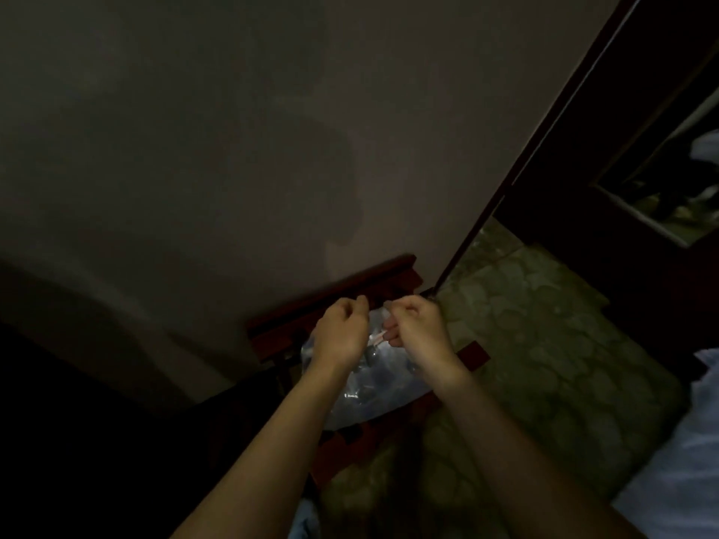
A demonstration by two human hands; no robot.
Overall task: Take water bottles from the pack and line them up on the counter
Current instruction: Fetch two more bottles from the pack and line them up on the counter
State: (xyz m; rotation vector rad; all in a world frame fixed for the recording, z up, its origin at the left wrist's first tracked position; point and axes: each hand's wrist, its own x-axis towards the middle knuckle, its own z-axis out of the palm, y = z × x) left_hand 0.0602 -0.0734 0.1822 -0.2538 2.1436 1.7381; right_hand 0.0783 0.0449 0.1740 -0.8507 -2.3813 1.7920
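Note:
A shrink-wrapped pack of water bottles (pixel 373 387) rests on a dark red wooden chair (pixel 334 293) by the wall. The scene is dim, and the bottles show only as bluish shapes through the clear plastic. My left hand (pixel 342 332) and my right hand (pixel 418 330) are both above the pack's top. Each hand pinches the plastic wrap with closed fingers, the two hands close together. A small pale strip shows between them at the wrap.
A plain wall (pixel 233 149) fills the upper left. A dark door frame (pixel 517 180) runs diagonally at the right. Green patterned floor (pixel 544 344) lies right of the chair. Pale blue cloth (pixel 673 480) is at the lower right edge.

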